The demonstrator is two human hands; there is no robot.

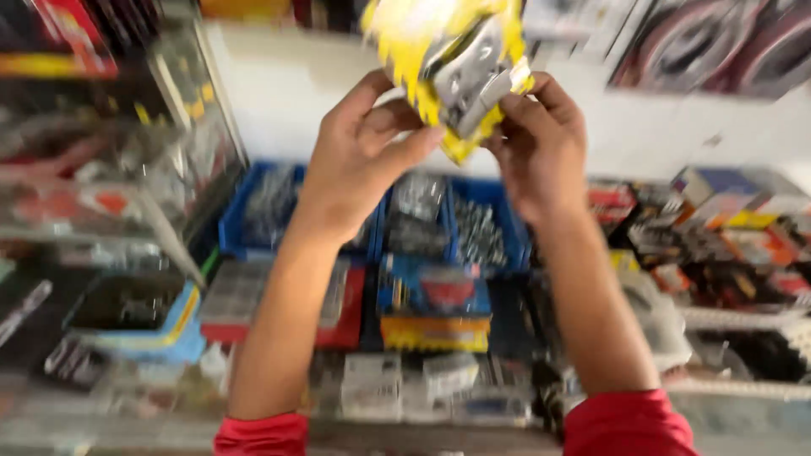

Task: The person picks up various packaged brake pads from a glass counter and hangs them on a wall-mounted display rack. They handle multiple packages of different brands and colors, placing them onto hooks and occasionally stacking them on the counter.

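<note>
Both hands are raised in front of a white wall, closed on a yellow packet [448,63] with a grey metal part showing through its clear front. The left hand [363,143] pinches the packet's lower left edge, thumb laid across toward the bottom corner and fingers curled behind. The right hand [541,143] grips the lower right edge, its fingertips pressed against the grey part. The packet is tilted, held well above the goods below, and touches nothing but the hands.

The frame is blurred, so the part inside is probably a small piece of hardware, though its exact kind cannot be made out. Judging by the look of it, the packet is thin card or film with a stiff lump in the middle: light overall, a little top-heavy where the metal sits, and apt to bend or crinkle at the edges. The firmest hold would be over the part itself rather than the flimsy border.

Beneath the forearms stand blue bins [372,211] of small metal pieces, a red tray [338,325], and a blue and yellow box [435,308]. Red sleeves [629,422] cover both wrists.
</note>
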